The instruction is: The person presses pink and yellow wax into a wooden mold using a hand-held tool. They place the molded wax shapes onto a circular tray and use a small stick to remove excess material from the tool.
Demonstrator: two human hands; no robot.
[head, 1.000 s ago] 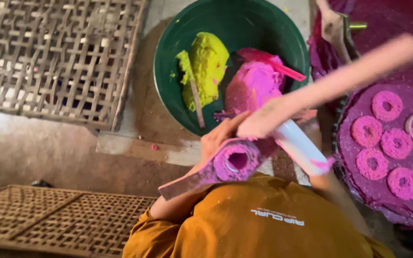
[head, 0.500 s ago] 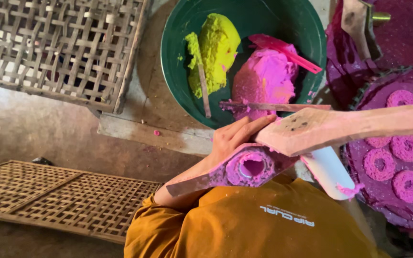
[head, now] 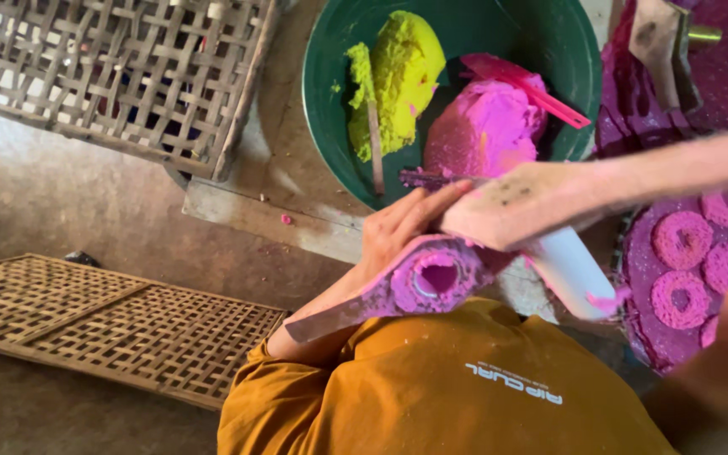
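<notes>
Below your head camera, at the middle of the view, your left hand (head: 402,227) curls around a pink-coated mould (head: 436,278), its round hollow facing up, held just above your orange shirt (head: 440,388). Your right hand (head: 520,206) lies flat, fingers straight, across the mould's far edge; whether it grips anything you cannot tell. A white tube (head: 570,274) juts out beneath it. Beyond, a green basin (head: 330,109) holds yellow dough (head: 393,80) and pink dough (head: 486,126). Pink rings (head: 680,270) lie on a tray at your right. Woven bamboo mats (head: 120,324) lie to your left.
</notes>
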